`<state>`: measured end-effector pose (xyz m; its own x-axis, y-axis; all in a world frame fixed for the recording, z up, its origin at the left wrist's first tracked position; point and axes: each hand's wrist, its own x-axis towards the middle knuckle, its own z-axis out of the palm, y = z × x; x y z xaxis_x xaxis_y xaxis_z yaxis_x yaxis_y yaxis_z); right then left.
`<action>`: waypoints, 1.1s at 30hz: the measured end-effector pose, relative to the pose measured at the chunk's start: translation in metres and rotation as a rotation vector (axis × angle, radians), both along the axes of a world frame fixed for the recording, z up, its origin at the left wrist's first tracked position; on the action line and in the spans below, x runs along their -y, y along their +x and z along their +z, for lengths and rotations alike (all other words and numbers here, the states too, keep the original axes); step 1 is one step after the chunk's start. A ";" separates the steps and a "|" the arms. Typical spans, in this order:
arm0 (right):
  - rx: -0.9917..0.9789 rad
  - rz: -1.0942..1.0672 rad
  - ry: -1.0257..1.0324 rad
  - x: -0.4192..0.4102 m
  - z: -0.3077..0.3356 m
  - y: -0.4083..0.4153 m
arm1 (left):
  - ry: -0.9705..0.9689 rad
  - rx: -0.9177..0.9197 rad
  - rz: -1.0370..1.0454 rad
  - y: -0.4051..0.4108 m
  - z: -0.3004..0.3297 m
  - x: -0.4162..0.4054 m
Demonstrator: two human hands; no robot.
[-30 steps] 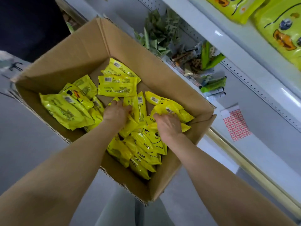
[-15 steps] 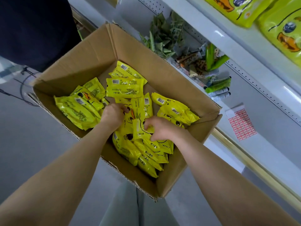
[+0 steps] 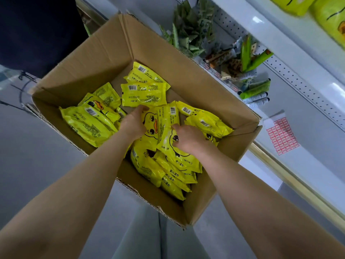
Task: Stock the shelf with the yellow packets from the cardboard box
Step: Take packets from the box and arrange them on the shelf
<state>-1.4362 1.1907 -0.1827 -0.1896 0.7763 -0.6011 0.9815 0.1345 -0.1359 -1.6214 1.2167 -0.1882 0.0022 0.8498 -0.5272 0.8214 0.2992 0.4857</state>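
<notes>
An open cardboard box (image 3: 104, 58) sits below me with several yellow duck-print packets (image 3: 143, 94) loose inside. Both my hands reach into its middle. My left hand (image 3: 133, 124) curls round the left side of a small upright bunch of yellow packets (image 3: 162, 120). My right hand (image 3: 188, 138) grips the same bunch from the right, its fingers bent over the packet faces. More packets lie flat at the left (image 3: 85, 124) and stand in a row near the box's front wall (image 3: 168, 176). The white shelf (image 3: 291, 58) runs along the right.
On the shelf level beside the box lie green leaf-print packs (image 3: 188, 28) and green tubes (image 3: 255, 90). Larger yellow packs (image 3: 328, 17) sit on the upper shelf. A red-and-white label sheet (image 3: 281, 133) lies on the lower ledge. A person in dark clothing (image 3: 37, 28) stands at top left.
My hands have drawn together around a bunch of packets in the box's middle and stood them more upright. The view has shifted closer to the box.
</notes>
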 end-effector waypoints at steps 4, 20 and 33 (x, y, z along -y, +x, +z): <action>-0.106 -0.382 0.029 -0.008 0.014 0.008 | -0.026 0.276 0.108 -0.006 0.006 -0.002; 0.083 0.285 -0.050 -0.029 0.022 -0.005 | 0.000 0.130 -0.108 0.001 -0.005 0.007; -0.101 -0.165 0.043 -0.004 0.047 0.046 | 0.064 0.140 0.036 0.012 0.019 0.022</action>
